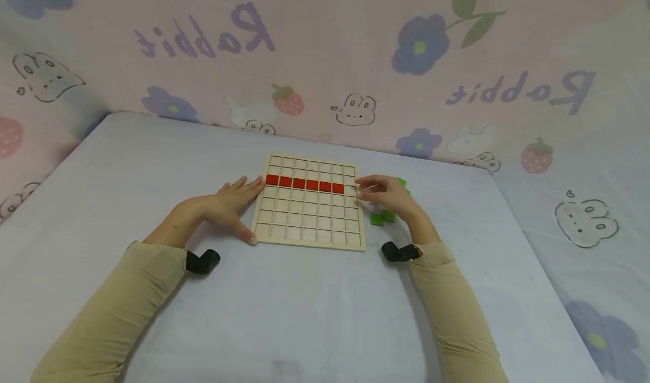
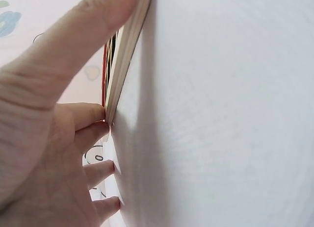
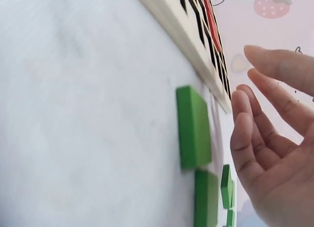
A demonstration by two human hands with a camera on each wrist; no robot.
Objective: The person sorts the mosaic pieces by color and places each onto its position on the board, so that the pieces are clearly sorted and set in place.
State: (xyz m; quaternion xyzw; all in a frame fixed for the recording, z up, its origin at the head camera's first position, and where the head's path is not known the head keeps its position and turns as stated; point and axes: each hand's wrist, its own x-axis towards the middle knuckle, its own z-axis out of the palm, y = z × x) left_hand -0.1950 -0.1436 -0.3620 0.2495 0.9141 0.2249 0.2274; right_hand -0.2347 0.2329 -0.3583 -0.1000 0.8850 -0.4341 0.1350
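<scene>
A square wooden grid board (image 1: pixel 310 222) lies flat on the white-covered table. Several red square tiles (image 1: pixel 299 184) form one row across it, from the left frame to just short of the right frame. My left hand (image 1: pixel 223 205) is spread at the board's left side, thumb at the near corner and fingertips at the edge. In the left wrist view, the thumb lies along the board's rim (image 2: pixel 128 55). My right hand (image 1: pixel 388 194) hovers by the board's right edge, fingers loosely bent; the right wrist view shows nothing between them. Green tiles (image 3: pixel 193 129) lie below that hand.
Two green tiles (image 1: pixel 389 216) lie together right of the board, and more green pieces (image 1: pixel 401 181) show partly hidden behind the right hand. A fabric backdrop (image 1: pixel 325 44) with rabbits and flowers hangs behind the table (image 1: pixel 304 315). Black devices (image 1: pixel 202 262) sit at both wrists.
</scene>
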